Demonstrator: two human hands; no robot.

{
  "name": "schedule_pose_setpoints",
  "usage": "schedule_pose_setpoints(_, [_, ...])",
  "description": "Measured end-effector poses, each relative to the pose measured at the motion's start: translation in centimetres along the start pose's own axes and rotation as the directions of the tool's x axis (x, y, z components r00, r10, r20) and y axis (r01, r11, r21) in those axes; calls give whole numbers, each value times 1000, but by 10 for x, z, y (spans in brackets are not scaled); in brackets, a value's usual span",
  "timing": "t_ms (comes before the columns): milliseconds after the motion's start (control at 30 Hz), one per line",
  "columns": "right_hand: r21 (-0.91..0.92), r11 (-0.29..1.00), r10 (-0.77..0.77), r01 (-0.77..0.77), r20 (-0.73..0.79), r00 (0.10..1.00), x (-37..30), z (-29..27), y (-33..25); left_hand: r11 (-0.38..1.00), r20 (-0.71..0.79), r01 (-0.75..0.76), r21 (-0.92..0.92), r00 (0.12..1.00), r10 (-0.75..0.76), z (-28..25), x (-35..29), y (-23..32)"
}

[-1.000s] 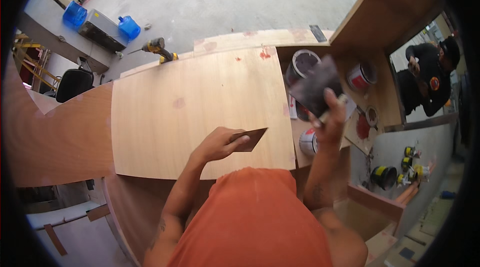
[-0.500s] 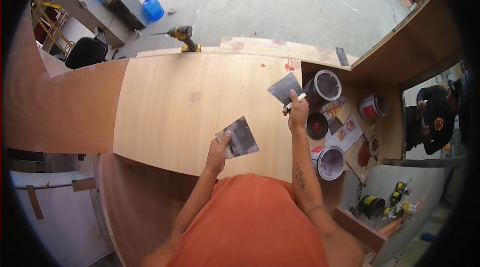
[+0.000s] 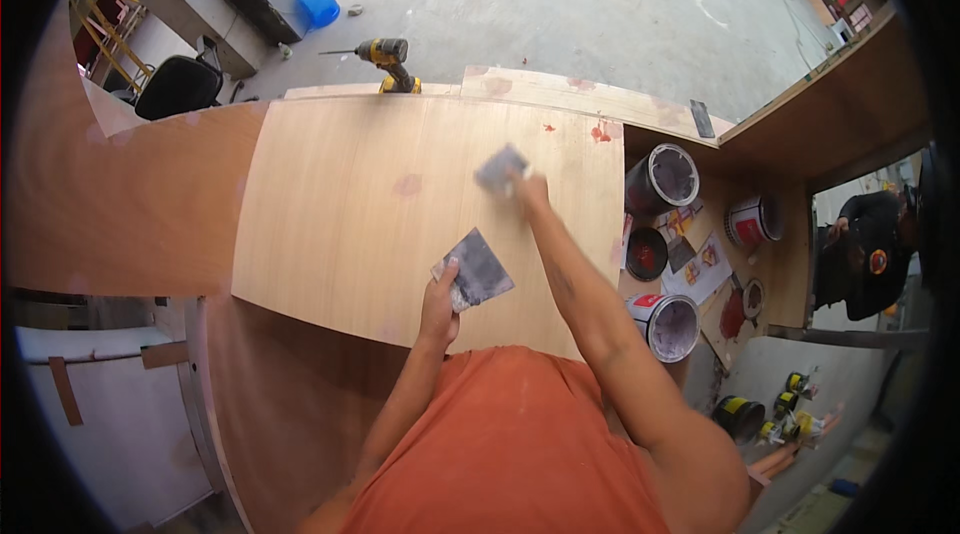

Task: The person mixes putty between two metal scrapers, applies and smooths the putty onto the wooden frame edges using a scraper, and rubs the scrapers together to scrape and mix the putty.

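My left hand [image 3: 439, 308] is closed on a square dark putty knife [image 3: 476, 269], thumb on top, its flat blade smeared with pale filler. It is held over the near part of the pale wooden panel [image 3: 340, 204]. My right hand [image 3: 532, 192], blurred by motion, grips a second, greyish putty knife [image 3: 502, 168] over the middle of the panel. Whether that blade touches the wood I cannot tell. A faint reddish patch [image 3: 407, 184] lies on the panel to the left of it, and red smears [image 3: 604, 131] mark its far right corner.
Right of the panel stand open cans [image 3: 664, 178], one with pale filler [image 3: 668, 326], beside a round lid with red paste [image 3: 646, 252] and papers [image 3: 704, 268]. A cordless drill [image 3: 396, 62] stands at the far edge. In a mirror [image 3: 868, 234] at the right, a person shows.
My right hand has swung left with its putty knife, from beside the cans to over the panel's middle. The left hand has stayed nearly in place. The view has shifted slightly.
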State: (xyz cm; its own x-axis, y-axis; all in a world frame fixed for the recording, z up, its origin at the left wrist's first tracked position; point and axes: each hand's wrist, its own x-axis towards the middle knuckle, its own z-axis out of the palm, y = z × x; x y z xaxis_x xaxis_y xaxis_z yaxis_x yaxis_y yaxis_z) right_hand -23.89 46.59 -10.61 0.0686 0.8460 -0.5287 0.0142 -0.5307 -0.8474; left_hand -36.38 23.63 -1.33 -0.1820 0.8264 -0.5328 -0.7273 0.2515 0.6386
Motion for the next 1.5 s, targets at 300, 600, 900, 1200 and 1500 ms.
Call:
schedule_pose_setpoints(300, [366,896,-388,250,376,841,58,-24,-134,994,-56,-107,13,993,108,-61,-19,23])
schedule_pose_setpoints(600, [411,896,135,-167,105,985,-151,-198,95,999,-14,34,22,999,-34,-52,13,4])
schedule_pose_setpoints(900, [-154,963,-263,219,-385,885,-262,-231,46,953,362,263,149,883,-300,78,17,-14])
schedule_pose_setpoints(1200, [-601,427,-788,676,119,604,-255,-202,-19,966,573,200,167,777,-260,149,-74,-11])
schedule_pose_setpoints(1500, [327,737,-539,591,-241,807,-293,-221,-49,977,331,212,-35,925,-189,166,-98,-33])
